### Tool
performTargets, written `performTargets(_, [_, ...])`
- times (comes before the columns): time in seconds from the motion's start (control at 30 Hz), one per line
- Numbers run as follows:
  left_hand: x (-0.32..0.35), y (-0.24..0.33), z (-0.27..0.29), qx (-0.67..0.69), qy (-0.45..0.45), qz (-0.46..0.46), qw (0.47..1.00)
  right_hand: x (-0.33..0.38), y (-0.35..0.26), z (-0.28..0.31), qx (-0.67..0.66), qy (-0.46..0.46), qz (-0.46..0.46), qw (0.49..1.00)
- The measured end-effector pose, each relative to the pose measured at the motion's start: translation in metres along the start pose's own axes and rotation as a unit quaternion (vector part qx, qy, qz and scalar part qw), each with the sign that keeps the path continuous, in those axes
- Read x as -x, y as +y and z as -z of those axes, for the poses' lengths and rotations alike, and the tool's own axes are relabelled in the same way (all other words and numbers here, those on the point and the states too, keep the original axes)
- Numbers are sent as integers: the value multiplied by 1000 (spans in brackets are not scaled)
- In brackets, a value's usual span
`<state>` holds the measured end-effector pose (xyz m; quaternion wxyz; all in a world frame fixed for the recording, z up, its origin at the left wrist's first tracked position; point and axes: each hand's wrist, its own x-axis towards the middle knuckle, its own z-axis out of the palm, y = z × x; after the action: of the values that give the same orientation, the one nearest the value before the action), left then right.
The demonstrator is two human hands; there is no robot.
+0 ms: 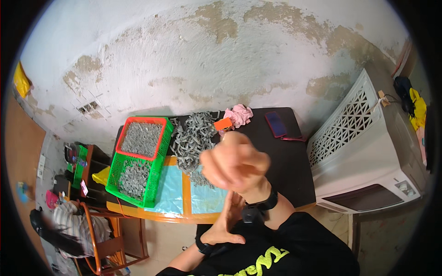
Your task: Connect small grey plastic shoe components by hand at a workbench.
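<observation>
Swinging low, our right hand (235, 162) could scatter the loose bits (201, 179) near it; tangled strips (193, 133) could snag, dragging neighbours along. We see those strips heaped on the table (287, 170) beside the green basket (150, 195), grey, flat and looping. Our right hand curls, too blurred to tell any grasp; our left hand (224, 228) is spread, thumb out, holding nothing visible.
</observation>
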<state>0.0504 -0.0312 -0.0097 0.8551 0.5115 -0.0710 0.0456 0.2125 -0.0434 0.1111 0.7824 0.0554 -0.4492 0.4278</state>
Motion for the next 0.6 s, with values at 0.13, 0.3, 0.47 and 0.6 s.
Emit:
performTargets(0.13, [-14,15,-6,10,-11,-53,998,-8,-28,-27,-212,-153,40,964])
performTargets(0.3, [-18,23,-9,-38,-42,-11,998,-7,-35,-50,-305,-110,96,941])
performTargets(0.47, [-21,22,-10,-21,-23,23,999,-8,-46,-51,-393,-21,120,911])
performTargets(0.6, [-21,23,-10,-42,-13,15,999,-13,-44,-41,-391,0,168,905])
